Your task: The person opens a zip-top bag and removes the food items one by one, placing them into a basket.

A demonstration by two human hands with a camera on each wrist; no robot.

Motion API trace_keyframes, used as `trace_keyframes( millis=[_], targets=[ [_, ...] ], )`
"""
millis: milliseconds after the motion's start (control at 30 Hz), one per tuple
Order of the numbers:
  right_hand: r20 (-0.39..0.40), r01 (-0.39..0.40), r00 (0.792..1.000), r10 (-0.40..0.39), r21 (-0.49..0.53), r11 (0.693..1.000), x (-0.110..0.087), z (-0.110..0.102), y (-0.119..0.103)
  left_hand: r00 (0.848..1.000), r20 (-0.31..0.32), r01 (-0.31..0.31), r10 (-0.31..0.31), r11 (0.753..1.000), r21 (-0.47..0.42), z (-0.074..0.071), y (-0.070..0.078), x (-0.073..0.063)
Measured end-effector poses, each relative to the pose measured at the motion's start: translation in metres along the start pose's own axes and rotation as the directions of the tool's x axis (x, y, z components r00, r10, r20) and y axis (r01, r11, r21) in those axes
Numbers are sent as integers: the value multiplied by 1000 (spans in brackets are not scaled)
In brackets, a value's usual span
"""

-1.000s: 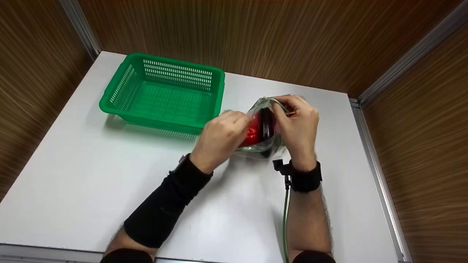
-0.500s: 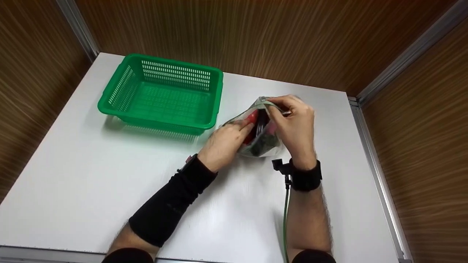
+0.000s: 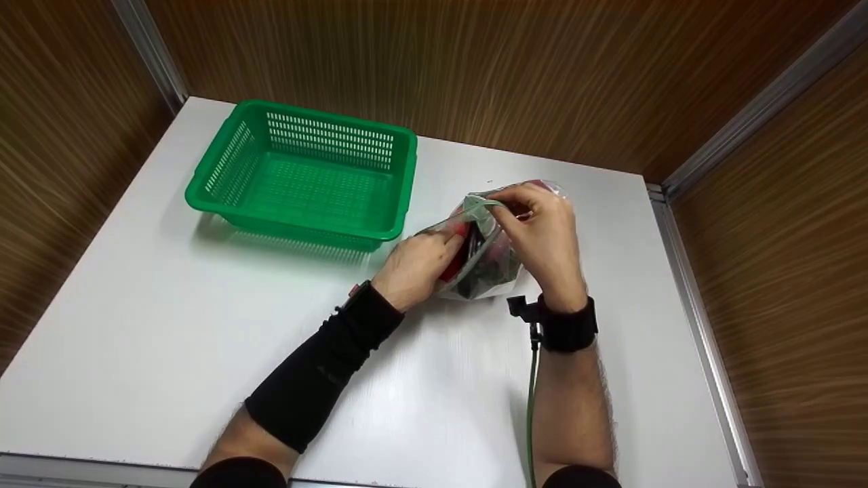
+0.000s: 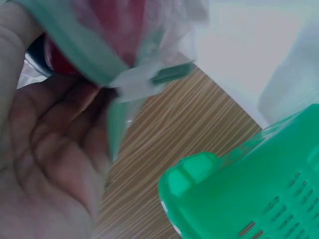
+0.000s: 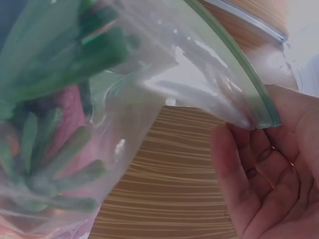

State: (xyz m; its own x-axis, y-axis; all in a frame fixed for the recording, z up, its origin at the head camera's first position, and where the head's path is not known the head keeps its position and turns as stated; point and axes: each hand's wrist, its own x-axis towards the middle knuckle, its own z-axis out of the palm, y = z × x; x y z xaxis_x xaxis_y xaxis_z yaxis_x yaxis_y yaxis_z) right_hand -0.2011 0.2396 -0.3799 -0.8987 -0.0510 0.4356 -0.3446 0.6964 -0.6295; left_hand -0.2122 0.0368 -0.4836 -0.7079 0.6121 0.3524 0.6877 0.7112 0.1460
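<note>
A clear zip bag [image 3: 505, 278] with a pale green zip edge stands on the white table and holds several things. Through its plastic show a glossy red thing [image 3: 449, 270], a long dark glossy one and, in the right wrist view, pink and green branched shapes [image 5: 75, 184]. My left hand [image 3: 413, 264] reaches into the bag's mouth beside the red thing, fingers extended and their tips hidden; its palm shows in the left wrist view. At the bag's upper right, my right hand [image 3: 546, 230] pinches the zip edge [image 5: 244, 64] between thumb and fingers.
A green plastic basket [image 3: 298, 224] with slotted walls stands left of the bag, near the back of the table [image 3: 203, 325]. Wood-patterned panels [image 3: 407, 61] enclose the back and sides. A green cable [image 3: 531, 407] runs along the right forearm.
My left hand has moved from the bag's left edge into its mouth. The right hand has shifted slightly left, keeping the zip edge, and the opening now looks narrower.
</note>
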Motion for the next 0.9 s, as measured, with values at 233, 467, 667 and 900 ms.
trace_keyframes(
  millis=[233, 467, 667, 900],
  targets=[
    [-18, 2, 1000, -1, 33, 999, -1, -4, 2, 999, -33, -11, 12, 1000, 10, -3, 1, 3],
    [-48, -14, 999, 17, 52, 999, 0, -10, 3, 997, -74, -20, 16, 999, -51, -24, -1, 2],
    [-65, -45, 997, 47, 37, 998, 1, -16, 6, 984, -177, -42, 10, 984, -175, -52, -3, 0],
    [-74, -80, 994, 82, 34, 996, 1, -21, 8, 950, -288, 29, -119, 954, -297, -83, -22, -9]
  ],
)
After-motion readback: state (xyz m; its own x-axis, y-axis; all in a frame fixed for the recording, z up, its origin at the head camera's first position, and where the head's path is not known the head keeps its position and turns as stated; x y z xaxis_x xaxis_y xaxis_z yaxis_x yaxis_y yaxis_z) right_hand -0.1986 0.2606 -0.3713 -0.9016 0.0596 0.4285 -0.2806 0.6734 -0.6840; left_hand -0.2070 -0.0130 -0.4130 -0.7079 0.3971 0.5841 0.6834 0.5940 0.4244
